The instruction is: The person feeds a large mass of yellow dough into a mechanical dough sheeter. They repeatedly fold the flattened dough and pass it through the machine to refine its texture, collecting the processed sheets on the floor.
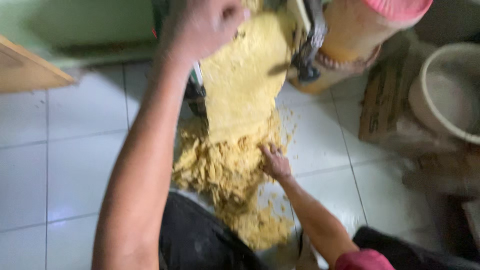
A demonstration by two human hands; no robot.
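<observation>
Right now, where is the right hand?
In the head view the right hand is low at centre, fingers pressed into the crumbly yellow dough pile on the white tiled floor, below the dough sheet.

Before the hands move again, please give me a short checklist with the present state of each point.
1. Left hand on the top of the yellow dough sheet: ok, though blurred.
2. Right hand in the crumbly dough pile: ok, fingers touch it.
3. Both hands away from the machine parts: cannot tell, too blurred.
4. Dough kept off the white tiled floor: not ok, crumbs lie scattered.
5. Round basin clear of the hands: ok, it stands apart.
</observation>
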